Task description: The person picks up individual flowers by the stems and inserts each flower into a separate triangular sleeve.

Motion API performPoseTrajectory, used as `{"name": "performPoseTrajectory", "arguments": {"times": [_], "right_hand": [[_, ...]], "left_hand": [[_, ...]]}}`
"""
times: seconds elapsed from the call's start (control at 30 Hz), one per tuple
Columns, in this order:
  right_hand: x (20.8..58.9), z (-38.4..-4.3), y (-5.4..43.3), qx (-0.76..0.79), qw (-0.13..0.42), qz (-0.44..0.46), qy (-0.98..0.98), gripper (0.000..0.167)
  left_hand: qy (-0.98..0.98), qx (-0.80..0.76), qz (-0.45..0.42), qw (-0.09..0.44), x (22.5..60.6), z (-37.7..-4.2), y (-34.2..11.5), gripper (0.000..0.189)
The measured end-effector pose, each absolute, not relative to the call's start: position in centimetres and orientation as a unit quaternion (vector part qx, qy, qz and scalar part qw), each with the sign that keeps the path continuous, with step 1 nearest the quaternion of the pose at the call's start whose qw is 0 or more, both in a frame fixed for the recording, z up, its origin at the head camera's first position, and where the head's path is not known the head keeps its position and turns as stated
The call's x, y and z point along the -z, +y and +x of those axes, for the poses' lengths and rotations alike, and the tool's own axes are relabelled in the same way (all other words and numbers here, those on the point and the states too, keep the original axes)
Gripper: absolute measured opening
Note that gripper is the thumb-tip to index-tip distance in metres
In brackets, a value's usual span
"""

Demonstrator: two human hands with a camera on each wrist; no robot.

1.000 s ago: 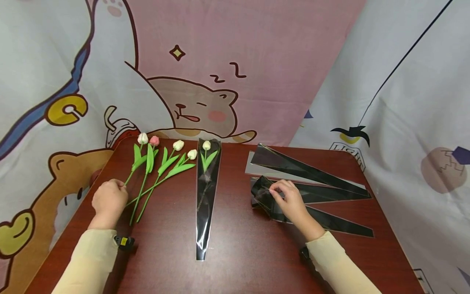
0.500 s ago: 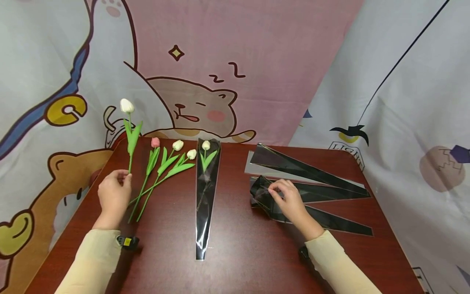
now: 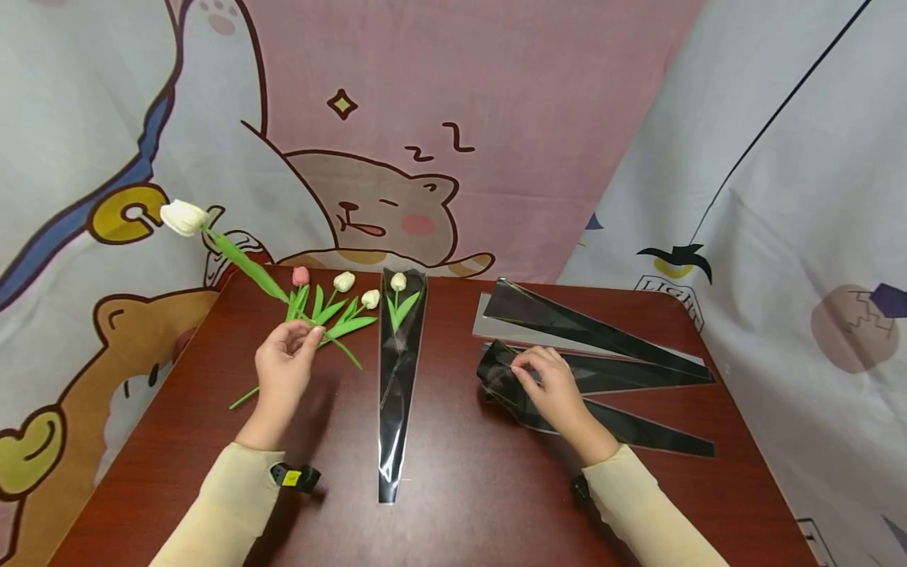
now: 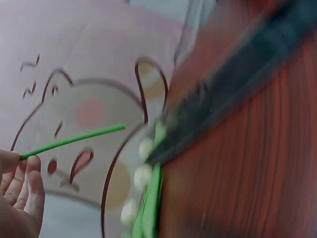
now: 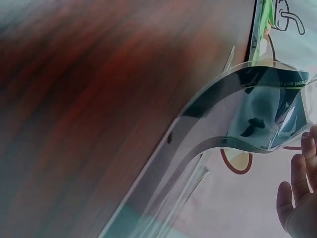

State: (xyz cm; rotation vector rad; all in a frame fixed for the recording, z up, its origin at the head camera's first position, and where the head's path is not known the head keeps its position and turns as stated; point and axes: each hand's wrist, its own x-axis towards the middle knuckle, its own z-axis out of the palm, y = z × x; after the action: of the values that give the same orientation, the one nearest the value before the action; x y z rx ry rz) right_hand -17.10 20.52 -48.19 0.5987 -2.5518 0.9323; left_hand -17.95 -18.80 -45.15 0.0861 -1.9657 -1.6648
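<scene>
My left hand [image 3: 279, 370] pinches the green stem of a white artificial tulip [image 3: 184, 217], lifted above the table. The bloom leans to the left and the stem end points right and down; the left wrist view shows that stem [image 4: 74, 142] between thumb and fingers. With thumb and fingertips, my right hand [image 3: 556, 390] pinches the wide end of a black flower sleeve [image 3: 499, 374] with clear edges. In the right wrist view this sleeve [image 5: 272, 114] bulges with its mouth spread. Midway between the hands, another sleeve [image 3: 394, 394] lies with a white tulip [image 3: 399, 281] inside.
On the left of the brown table [image 3: 453, 520] lie a pink tulip [image 3: 301, 276] and two white tulips [image 3: 344, 281], stems crossing behind my left hand. More black sleeves [image 3: 567, 315] fan out at the right. A printed cloth [image 3: 531, 118] hangs behind the table.
My left hand has lifted the white tulip off the table, moved right and tilted its bloom leftward. My right hand and the sleeve's mouth have shifted slightly left.
</scene>
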Motion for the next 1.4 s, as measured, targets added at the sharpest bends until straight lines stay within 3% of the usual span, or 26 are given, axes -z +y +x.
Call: {"name": "performPoseTrajectory", "arguments": {"times": [0.2,0.57,0.73,0.93,1.13,1.4], "right_hand": [[47.9,-17.0,19.7,-0.319,0.172,0.224,-0.905,0.003],[47.8,-17.0,18.1,-0.303,0.179,0.247,-0.903,0.003],[47.6,-17.0,17.6,-0.312,0.178,0.249,-0.900,0.003],[47.4,-17.0,16.9,-0.320,0.180,0.255,-0.894,0.005],[47.2,-16.9,16.4,-0.326,0.185,0.260,-0.890,0.004],[46.9,-16.9,15.8,-0.326,0.195,0.269,-0.885,0.005]], "left_hand": [[-0.597,0.766,0.012,0.238,45.0,-17.8,-14.8,0.007],[-0.534,0.819,0.007,0.209,45.1,-17.7,-10.2,0.013],[-0.529,0.828,0.000,0.188,45.2,-17.4,-8.6,0.017],[-0.545,0.820,-0.002,0.174,45.5,-17.3,-7.1,0.008],[-0.562,0.810,-0.012,0.169,46.2,-17.3,-6.1,0.021],[-0.606,0.778,-0.045,0.162,46.8,-17.0,-5.0,0.014]]}}
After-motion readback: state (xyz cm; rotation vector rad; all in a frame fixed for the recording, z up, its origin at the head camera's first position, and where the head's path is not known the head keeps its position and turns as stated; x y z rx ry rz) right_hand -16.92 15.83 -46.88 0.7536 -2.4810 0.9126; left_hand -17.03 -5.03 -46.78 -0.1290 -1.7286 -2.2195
